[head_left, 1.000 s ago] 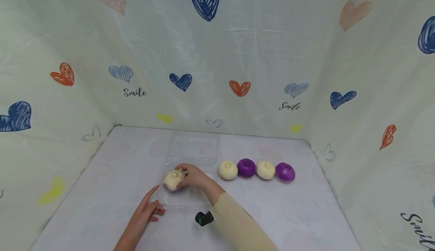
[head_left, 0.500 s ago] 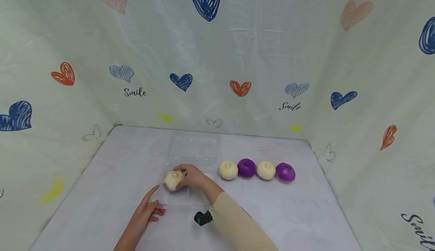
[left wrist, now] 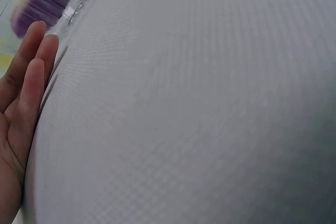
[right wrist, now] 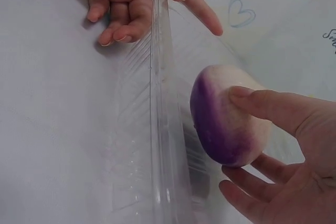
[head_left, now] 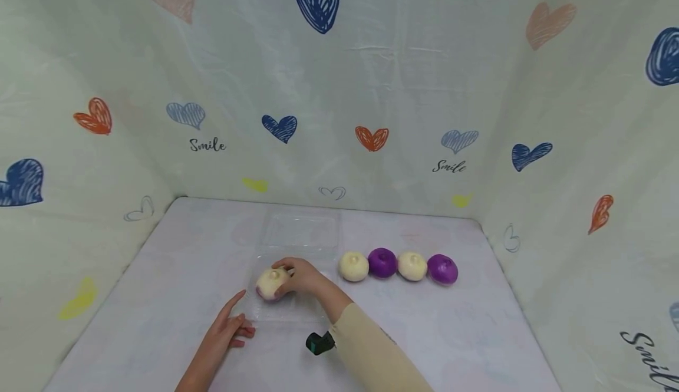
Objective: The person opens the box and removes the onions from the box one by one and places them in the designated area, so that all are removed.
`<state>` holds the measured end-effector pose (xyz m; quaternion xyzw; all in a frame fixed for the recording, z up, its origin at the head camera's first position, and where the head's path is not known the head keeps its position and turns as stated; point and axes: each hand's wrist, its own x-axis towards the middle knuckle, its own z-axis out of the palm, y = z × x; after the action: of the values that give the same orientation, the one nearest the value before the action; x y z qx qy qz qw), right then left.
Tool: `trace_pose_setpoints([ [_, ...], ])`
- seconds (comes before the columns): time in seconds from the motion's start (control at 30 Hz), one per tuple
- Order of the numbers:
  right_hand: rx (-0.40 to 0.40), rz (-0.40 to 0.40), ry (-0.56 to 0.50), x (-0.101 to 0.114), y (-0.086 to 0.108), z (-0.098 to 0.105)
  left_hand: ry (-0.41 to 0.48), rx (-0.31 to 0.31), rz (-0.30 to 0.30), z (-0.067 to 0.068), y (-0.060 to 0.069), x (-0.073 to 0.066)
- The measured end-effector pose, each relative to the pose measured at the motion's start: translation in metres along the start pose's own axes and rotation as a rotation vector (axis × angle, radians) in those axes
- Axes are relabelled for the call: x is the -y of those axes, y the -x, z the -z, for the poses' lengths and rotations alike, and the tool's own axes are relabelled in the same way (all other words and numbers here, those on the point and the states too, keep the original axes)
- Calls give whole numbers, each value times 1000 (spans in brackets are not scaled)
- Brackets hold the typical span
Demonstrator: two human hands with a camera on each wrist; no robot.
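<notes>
My right hand (head_left: 299, 276) holds a white-and-purple turnip (head_left: 269, 285) between thumb and fingers, over the left part of a clear plastic box (head_left: 283, 320). In the right wrist view the turnip (right wrist: 223, 114) shows a purple side and a pale side, beyond the box's rim. Through the clear wall its purple part (left wrist: 44, 1) appears in the left wrist view. Whether it touches the box's floor is hard to tell. My left hand (head_left: 220, 336) is by the box's near left corner, index finger extended along the edge, other fingers loosely bent.
Right of the box stands a row of turnips: white (head_left: 353, 266), purple (head_left: 382, 263), white (head_left: 412, 266) and purple (head_left: 442, 269). The box's clear lid (head_left: 301, 230) lies folded back behind it. A heart-printed curtain (head_left: 329, 85) surrounds the table (head_left: 451, 333).
The view has shifted very slightly. Both hands and the held turnip stay practically in the same place.
</notes>
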<state>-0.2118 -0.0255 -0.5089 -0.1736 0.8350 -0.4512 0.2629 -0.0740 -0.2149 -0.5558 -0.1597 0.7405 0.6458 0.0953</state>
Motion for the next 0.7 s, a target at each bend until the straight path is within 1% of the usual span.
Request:
trace_pose_setpoints([
  [0.1,-6,12,-7,-3,2,4,-4,7,2,1,-1,0],
  [0.17,-12,23,-9,-4,4,7,0,8,14,1,-1,0],
  [0.23,-18,29,-13,-5,7,11,2,14,7,2,-1,0],
  [0.4,-18,29,-18,-5,17,21,-11,19,12,2,-2,0],
  [0.47,-19,36,-17,-5,21,25,-16,16,31,1,-2,-1],
  [0.7,-44,119,-24,-5,35,36,-13,12,18,1,0,0],
])
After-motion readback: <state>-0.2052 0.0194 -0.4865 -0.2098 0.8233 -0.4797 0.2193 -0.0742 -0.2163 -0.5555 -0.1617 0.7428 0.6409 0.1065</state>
